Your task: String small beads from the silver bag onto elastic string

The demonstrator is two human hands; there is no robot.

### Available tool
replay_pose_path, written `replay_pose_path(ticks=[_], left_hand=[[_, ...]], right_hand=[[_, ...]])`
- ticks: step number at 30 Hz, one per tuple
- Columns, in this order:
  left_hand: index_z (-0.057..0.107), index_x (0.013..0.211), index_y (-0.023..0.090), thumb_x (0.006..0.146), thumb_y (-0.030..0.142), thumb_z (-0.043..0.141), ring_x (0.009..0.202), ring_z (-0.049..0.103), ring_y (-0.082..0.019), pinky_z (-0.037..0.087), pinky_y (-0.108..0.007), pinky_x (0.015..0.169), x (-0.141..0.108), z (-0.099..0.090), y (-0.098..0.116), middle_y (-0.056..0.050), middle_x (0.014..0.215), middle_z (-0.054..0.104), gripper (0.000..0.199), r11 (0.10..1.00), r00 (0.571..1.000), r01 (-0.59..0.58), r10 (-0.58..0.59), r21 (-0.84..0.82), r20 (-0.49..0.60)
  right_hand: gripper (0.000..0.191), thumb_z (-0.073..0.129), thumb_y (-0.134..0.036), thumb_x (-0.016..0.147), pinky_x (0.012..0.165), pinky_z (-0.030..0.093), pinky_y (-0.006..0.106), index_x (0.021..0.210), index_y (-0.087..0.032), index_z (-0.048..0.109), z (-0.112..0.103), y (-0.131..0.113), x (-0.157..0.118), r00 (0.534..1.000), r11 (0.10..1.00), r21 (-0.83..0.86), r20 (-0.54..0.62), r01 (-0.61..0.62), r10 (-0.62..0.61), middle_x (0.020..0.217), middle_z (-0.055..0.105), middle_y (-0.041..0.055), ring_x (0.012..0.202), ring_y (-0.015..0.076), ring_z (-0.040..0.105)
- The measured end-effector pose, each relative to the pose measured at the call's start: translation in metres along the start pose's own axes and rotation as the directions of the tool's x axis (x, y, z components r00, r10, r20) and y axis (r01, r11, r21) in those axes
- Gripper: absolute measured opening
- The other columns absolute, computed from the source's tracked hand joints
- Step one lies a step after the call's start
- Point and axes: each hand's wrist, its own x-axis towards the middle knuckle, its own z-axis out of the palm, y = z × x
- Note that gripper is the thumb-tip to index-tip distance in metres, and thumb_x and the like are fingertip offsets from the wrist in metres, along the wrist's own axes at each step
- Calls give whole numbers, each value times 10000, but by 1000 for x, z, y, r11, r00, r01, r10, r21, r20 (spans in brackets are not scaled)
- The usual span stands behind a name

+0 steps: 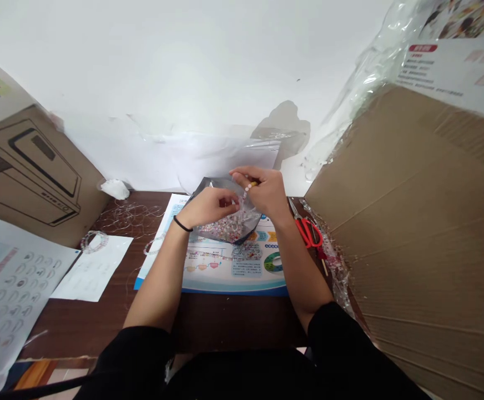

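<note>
White wall [183, 72] behind, dark wood desk [233, 325]. R hand [265, 191] pinching short bead strand [247, 191], only few beads on, rest of thread bare. L hand [208, 206] just apart, at mouth of foil bag [225, 230] of beads, lying on printed sheet [233, 283]. Bead loop [94, 241] already closed, on desk at left.

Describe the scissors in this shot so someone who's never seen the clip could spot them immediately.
On the dark wooden table, find the large cardboard sheet filling the right side and the blue-edged printed sheet in the middle. In the narrow gap between them, just past the person's right forearm, lie the scissors. Their bright red loop handles set them apart from the crumpled clear plastic beside them.
</note>
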Motion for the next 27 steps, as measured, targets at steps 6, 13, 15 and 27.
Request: replay_pose_path(ticks=[6,13,15,27], left_hand=[[733,776,175,790,309,588,641,565,-145,384,-277,610,10,9,-36,-27,737,699,199,993,997,54,-59,104,52],[766,762,193,789,369,607,636,580,-148,398,-272,611,11,7,-50,-20,716,703,239,991,993,116,-115,70,-15],[777,817,196,809,375,599,658,592,-154,415,-274,630,8,2,-41,-26,745,710,253,992,990,113,-108,56,-96],[739,977,177,855,423,578,850,656,-186,507,-275,745,-4,-12,9,-57,951,731,318,982,814,42,-141,-186,-563]], right_hand=[[302,554,-420,859,582,405,278,959,-208,745,-5,-4,0,990,999,-47,-139,-7,0,735,655,18,612,113,503],[323,509,-423,888,578,395,291,1011,-219,727,-8,-3,0,974,996,-88,-225,2,-22,714,600,20,625,129,496],[311,518,-410,882,576,391,283,994,-209,728,-8,-2,1,980,997,-82,-195,6,-22,712,599,16,613,121,488],[258,574,-386,846,576,355,245,842,-171,717,0,8,5,998,993,-108,37,47,-43,616,556,-16,577,100,438]])
